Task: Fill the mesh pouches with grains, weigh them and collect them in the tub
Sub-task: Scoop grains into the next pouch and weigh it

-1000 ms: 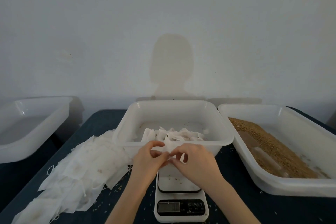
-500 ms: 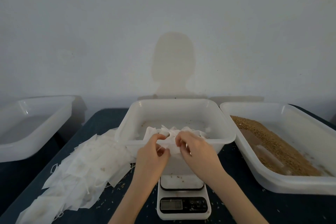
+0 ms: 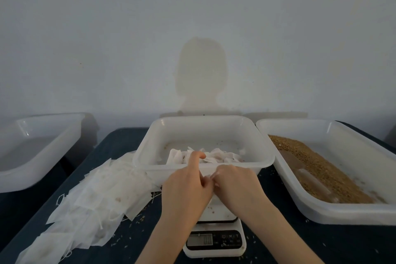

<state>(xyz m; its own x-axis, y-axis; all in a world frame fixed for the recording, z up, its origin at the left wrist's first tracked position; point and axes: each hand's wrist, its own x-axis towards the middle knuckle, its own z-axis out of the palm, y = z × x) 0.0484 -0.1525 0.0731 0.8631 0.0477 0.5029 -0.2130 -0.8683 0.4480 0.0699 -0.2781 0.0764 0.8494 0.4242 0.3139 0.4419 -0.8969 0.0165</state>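
Note:
My left hand and my right hand meet at the front rim of the middle white tub, just above the scale's platform. Their curled fingers pinch a small white mesh pouch, which the fingers mostly hide. One left finger reaches over the rim toward several white pouches lying in the tub. The white digital scale stands under my wrists, and I cannot read its display. A large tub on the right holds brown grains.
A spread pile of flat white mesh pouches lies on the dark table to the left of the scale. A further white tub stands at the far left. Loose grains are scattered on the table around the scale. A plain wall is behind.
Both hands rose from above the scale to the tub's front rim. They have since closed together there, and the left finger now pokes over the rim.

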